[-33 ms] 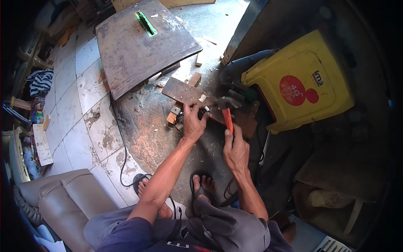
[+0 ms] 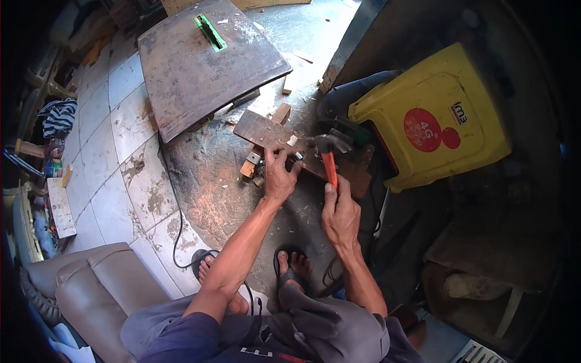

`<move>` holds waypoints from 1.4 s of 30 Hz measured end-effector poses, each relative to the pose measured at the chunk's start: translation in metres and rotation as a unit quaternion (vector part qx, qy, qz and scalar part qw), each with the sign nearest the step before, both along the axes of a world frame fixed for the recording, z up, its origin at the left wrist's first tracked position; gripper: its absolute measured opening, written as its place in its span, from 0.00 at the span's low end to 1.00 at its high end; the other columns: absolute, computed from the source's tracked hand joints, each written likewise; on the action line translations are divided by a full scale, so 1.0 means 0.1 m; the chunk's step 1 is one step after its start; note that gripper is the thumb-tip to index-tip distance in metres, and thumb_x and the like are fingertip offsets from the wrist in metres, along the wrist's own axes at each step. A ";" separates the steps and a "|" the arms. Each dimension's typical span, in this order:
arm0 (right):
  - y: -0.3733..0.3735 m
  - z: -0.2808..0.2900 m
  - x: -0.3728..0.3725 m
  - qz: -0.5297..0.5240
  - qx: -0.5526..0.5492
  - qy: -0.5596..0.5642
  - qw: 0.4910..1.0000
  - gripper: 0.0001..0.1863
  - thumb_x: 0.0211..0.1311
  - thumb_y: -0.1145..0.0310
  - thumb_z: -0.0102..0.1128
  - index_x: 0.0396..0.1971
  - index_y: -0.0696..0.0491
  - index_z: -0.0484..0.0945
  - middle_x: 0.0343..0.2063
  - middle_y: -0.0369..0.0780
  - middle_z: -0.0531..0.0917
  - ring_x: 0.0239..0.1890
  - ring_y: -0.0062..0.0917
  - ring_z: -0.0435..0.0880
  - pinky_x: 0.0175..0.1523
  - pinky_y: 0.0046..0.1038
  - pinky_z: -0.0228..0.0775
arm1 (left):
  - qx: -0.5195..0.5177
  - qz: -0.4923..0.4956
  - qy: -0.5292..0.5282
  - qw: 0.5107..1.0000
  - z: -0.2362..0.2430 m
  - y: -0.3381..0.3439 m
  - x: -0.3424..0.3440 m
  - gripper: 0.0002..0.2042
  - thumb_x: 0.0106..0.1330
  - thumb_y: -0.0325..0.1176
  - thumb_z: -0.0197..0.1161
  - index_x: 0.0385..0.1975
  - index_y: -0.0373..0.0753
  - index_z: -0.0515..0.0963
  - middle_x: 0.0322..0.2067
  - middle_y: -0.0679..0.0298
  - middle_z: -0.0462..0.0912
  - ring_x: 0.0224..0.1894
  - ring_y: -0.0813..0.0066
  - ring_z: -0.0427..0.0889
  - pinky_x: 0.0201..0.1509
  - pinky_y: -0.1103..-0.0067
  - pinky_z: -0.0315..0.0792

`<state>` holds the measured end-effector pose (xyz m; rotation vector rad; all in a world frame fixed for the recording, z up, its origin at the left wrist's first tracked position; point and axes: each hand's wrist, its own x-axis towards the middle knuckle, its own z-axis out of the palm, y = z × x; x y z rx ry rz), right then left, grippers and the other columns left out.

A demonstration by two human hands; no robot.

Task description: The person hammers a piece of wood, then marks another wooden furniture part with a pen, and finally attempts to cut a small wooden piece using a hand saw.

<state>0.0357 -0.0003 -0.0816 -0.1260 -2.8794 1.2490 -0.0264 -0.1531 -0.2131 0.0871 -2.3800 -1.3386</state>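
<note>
My right hand (image 2: 341, 212) is wrapped round the orange-red handle of a claw hammer (image 2: 328, 162). The hammer's dark head is raised over the right part of a brown wooden board (image 2: 266, 131) on the floor. At the board's near edge, my left hand (image 2: 280, 179) is bent, with its fingertips down on the work. A small shiny metal piece (image 2: 298, 156) shows beside its thumb and forefinger. What those fingers grip is partly hidden. Left of the fingers are a metal plate with a hole (image 2: 253, 157) and a wooden block (image 2: 247, 169).
A brown table-like top (image 2: 206, 78) with a green-framed slot stands ahead to the left. At the right is a tipped yellow plastic chair (image 2: 445, 121). A black cable (image 2: 177, 242) runs over the tiles near my feet. A brown padded seat (image 2: 115, 278) is at the lower left.
The hammer's head has shifted slightly and looks sharper than before. My left hand and the board stay in place.
</note>
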 end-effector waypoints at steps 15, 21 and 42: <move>-0.02 -0.24 -0.16 0.076 0.187 -0.151 0.968 0.19 0.82 0.59 0.47 0.66 0.48 0.69 0.35 0.60 0.86 0.39 0.63 0.86 0.41 0.59 0.76 | 0.025 0.001 -0.025 0.999 -0.06 -0.01 -0.07 0.18 0.54 0.28 0.79 0.45 0.36 0.87 0.50 0.56 0.73 0.47 0.61 0.78 0.46 0.70 0.77; -0.04 0.03 -0.14 0.016 0.059 -0.020 0.998 0.16 0.80 0.59 0.50 0.59 0.50 0.67 0.29 0.57 0.86 0.34 0.62 0.86 0.36 0.58 0.76 | 0.041 0.015 -0.029 0.999 -0.02 -0.03 -0.07 0.18 0.52 0.28 0.80 0.45 0.37 0.88 0.49 0.56 0.73 0.41 0.64 0.79 0.46 0.71 0.76; -0.05 0.15 -0.41 0.073 0.168 -0.095 0.979 0.13 0.81 0.57 0.46 0.51 0.51 0.67 0.29 0.62 0.85 0.35 0.67 0.84 0.41 0.65 0.73 | 0.073 -0.003 -0.066 0.995 -0.02 -0.05 -0.01 0.16 0.52 0.27 0.79 0.42 0.34 0.86 0.48 0.50 0.72 0.50 0.53 0.77 0.56 0.65 0.74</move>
